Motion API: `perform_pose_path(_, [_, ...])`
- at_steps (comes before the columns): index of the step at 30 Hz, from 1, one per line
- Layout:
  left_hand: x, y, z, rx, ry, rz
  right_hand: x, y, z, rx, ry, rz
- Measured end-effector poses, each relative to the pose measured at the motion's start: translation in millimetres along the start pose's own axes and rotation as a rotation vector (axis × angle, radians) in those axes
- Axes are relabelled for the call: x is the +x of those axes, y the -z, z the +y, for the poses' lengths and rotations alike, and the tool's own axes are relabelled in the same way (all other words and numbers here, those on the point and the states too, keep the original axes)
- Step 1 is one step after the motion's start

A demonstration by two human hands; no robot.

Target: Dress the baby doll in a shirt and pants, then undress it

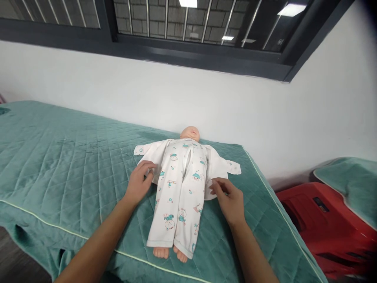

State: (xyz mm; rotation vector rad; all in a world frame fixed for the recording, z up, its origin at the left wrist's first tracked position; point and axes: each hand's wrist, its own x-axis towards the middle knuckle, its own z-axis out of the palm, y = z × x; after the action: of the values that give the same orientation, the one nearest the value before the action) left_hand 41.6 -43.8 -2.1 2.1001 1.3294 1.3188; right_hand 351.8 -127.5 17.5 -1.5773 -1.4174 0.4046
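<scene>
A baby doll (190,133) lies on its back on a green quilted cover (73,157), head toward the wall, bare feet toward me. It wears white printed trousers (179,196) and an open white jacket (153,153) spread out under it. My left hand (140,181) rests on the jacket's left flap, fingers curled and pinching its edge beside the doll's hip. On the other side, my right hand (228,198) pinches the edge of the right flap (219,169), thumb and fingers pressed together.
The green cover drapes over a bed that runs along a white wall (265,118) under a dark-framed window (191,51). A red plastic object (321,224) sits on the floor at the right, beside another green-covered surface (350,184).
</scene>
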Motion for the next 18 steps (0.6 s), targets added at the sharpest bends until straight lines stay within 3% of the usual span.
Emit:
perform_pose_path(2, [3, -2.5, -5, 0.116, 0.139, 0.144, 5, 5, 9, -0.075, -0.073, 0.159])
perform_pose_path(4, [5, -5.6, -10, 0.252, 0.259, 0.176, 10, 11, 17, -0.263, -0.141, 0.224])
perform_pose_path(7, [8, -9.7, -13, 0.452, 0.366, 0.114, 14, 17, 27, -0.557, -0.169, 0.196])
perform_pose_path(10, [8, -11.3, -16, 0.603, 0.442, 0.121, 14, 18, 31, -0.644, -0.113, 0.170])
perform_pose_path(13, [8, -9.7, -18, 0.636, 0.467, 0.116, 15, 18, 29, -0.397, -0.179, 0.164])
perform_pose_path(16, [7, -5.0, -17, 0.551, 0.444, 0.102, 14, 20, 21, 0.185, -0.314, 0.181])
perform_pose_path(18, [6, -0.8, -15, 0.396, 0.471, 0.141, 13, 22, 12, 0.608, -0.360, 0.120])
